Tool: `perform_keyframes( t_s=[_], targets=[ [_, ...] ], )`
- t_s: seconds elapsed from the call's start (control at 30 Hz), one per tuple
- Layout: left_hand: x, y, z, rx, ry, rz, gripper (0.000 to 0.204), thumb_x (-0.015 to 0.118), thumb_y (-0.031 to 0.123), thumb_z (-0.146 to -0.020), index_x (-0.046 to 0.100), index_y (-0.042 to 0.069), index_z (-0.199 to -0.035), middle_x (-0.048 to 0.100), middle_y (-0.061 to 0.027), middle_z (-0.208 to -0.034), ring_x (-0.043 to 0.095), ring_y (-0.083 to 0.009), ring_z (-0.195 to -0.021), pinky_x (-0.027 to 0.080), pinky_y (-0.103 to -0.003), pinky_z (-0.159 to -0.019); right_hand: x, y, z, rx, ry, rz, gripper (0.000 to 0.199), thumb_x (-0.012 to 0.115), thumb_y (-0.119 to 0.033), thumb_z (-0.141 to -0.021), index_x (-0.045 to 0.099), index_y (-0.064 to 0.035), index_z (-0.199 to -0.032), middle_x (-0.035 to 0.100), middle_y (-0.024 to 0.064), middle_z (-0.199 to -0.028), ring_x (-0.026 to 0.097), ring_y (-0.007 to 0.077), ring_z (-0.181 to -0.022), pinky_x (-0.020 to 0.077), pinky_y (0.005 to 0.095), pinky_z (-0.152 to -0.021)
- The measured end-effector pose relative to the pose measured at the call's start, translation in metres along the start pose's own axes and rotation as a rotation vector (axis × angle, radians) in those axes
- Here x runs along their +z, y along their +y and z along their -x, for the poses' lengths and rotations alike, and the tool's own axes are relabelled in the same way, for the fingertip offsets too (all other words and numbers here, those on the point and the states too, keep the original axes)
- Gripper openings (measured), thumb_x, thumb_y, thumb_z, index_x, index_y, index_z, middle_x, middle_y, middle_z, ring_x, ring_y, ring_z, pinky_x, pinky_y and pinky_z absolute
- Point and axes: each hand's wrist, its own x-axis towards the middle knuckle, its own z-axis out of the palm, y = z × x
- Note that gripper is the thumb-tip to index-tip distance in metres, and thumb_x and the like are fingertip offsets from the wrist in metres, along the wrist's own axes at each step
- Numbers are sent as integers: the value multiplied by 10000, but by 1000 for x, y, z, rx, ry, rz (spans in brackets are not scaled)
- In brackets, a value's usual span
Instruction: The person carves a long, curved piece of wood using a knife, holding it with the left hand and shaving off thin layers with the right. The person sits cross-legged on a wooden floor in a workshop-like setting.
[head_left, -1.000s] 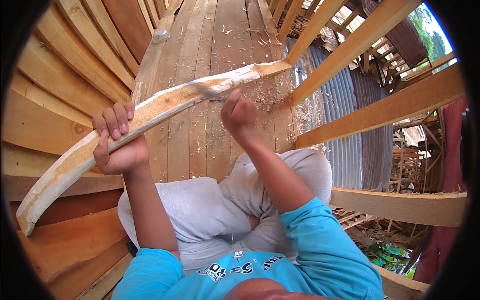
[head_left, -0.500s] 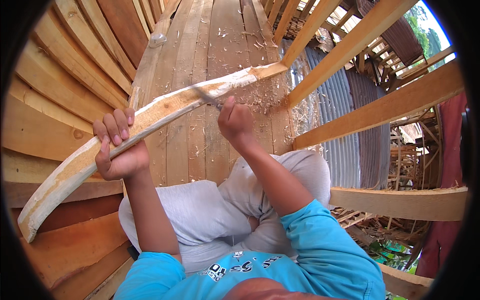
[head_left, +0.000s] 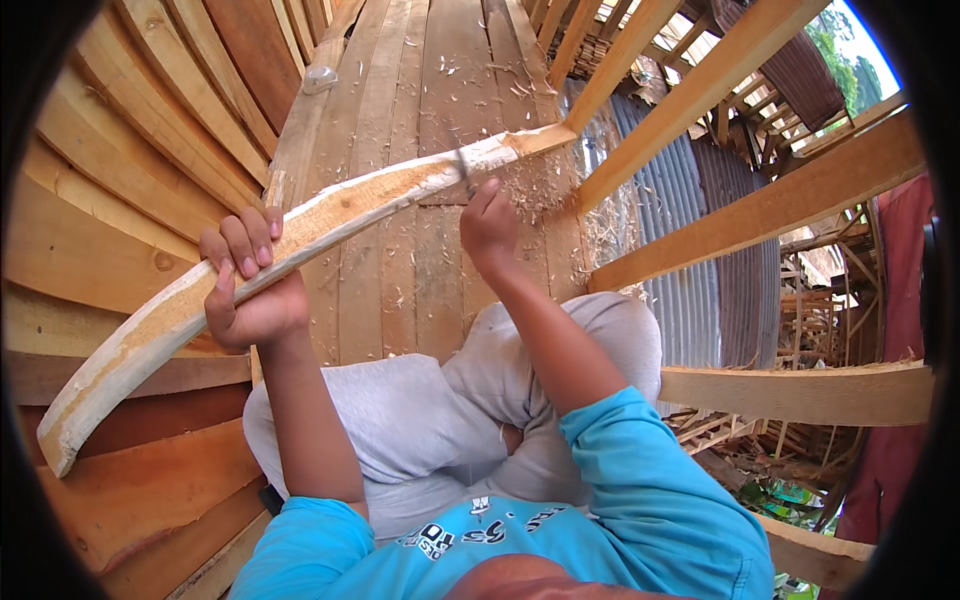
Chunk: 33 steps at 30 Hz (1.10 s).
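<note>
A long, pale wooden pole (head_left: 345,208) runs slantwise across my lap side, with white outer skin along its edges and bare tan wood on its face. My left hand (head_left: 258,285) is wrapped round it left of the middle, fingers over the top and thumb below. Closed in a fist, my right hand (head_left: 490,232) grips a knife (head_left: 465,172). The thin dark blade lies across the pole near its far right end, blurred a little; the handle is mostly hidden in the fist. The pole's far end meets a wooden railing post.
Curled shavings (head_left: 535,190) litter the plank floor (head_left: 355,290). Wooden boards (head_left: 110,225) form a wall on the left. Slatted railing (head_left: 760,215) stands on the right, with corrugated metal sheets (head_left: 675,230) beyond it. A small clear plastic item (head_left: 319,79) lies by the left wall.
My right hand and the knife have slid along the pole, rightward and slightly away from me. My left hand keeps its grip and appears shifted slightly right.
</note>
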Motion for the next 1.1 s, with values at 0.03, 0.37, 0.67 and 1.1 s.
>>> perform_keyframes(
  t_s=[0.03,0.37,0.67,1.1],
  targets=[
    [0,0,-1,5,1,0,249,561,203,-653,317,175,-686,334,28,-634,340,-117,-646,327,-308,-762,-5,3,10,-232,-158,33,591,287,-311,-965,642,59,-672,614,314,-703,618,505,-746,484,568,-732],
    [2,0,2,-18,7,28,237,568,203,-653,335,178,-693,346,35,-637,350,-111,-643,329,-299,-763,-17,20,-35,-196,20,144,596,288,-292,-962,638,48,-620,603,287,-616,613,488,-612,505,558,-650],
    [7,-3,0,-20,-6,14,239,566,203,-661,331,181,-695,337,35,-635,349,-111,-647,324,-298,-761,-27,20,-51,156,32,165,579,293,-315,-960,662,83,-757,634,326,-790,641,481,-806,499,564,-754],
    [1,-1,2,-7,16,7,230,556,219,-656,337,180,-712,348,34,-635,350,-114,-646,324,-316,-769,-1,19,-25,132,69,2,564,309,-313,-957,637,70,-707,633,299,-716,635,478,-706,496,550,-661]
  ],
)
